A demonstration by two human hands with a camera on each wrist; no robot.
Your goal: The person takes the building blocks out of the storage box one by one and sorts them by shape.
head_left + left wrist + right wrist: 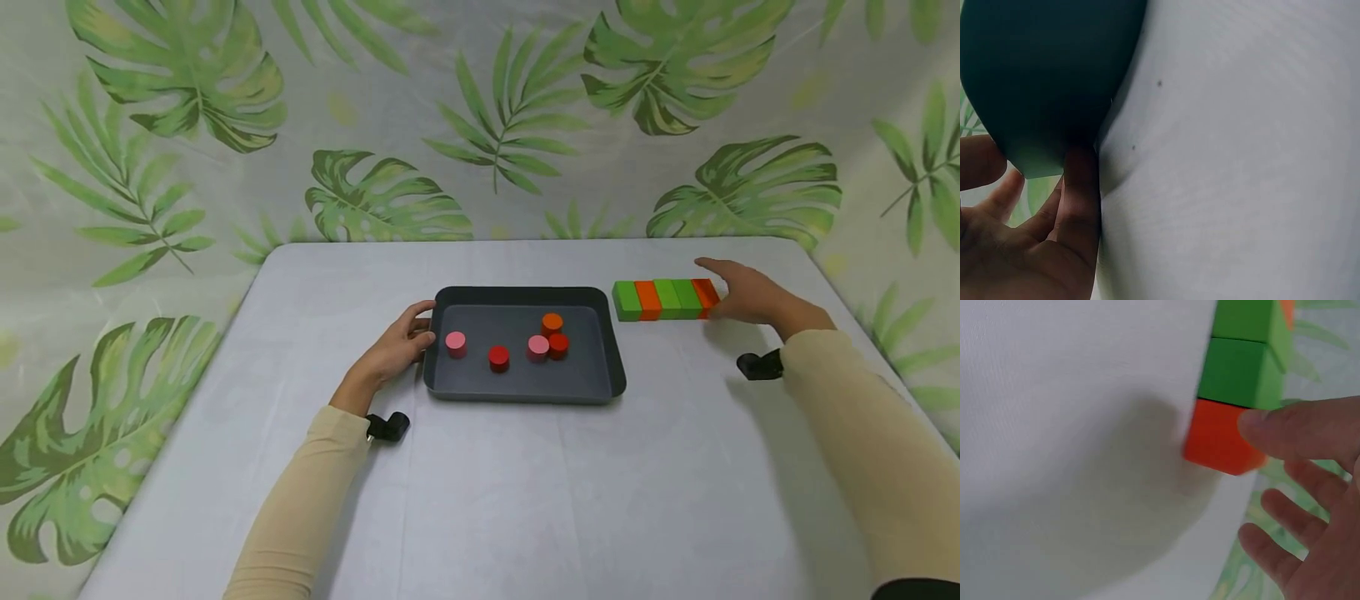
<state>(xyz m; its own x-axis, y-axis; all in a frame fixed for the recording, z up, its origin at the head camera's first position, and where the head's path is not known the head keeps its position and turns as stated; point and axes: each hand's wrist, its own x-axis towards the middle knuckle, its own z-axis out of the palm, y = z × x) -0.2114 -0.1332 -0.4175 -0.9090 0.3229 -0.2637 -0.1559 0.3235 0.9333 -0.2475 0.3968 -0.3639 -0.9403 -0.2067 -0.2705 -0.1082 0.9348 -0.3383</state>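
Observation:
My left hand (395, 348) is at the left end of a dark grey tray (517, 392), its fingers and thumb about the rim. In the left wrist view the tray's wall (1047, 81) looks dark green, with fingers against its lower edge. My right hand (753, 296) is at the right end of a row of blocks. Its thumb touches the orange-red end block (1219, 434), and the other fingers are spread apart. Along the row lie a green block (686, 298), another green block (666, 300), an orange block (648, 302) and a green block (628, 302).
Inside the tray stand several small round pieces: a pink one (455, 344) at left, a red one (498, 359) in the middle, and a cluster with an orange one (552, 323). A white cloth (487, 492) covers the table. Behind hangs a leaf-patterned curtain (480, 208).

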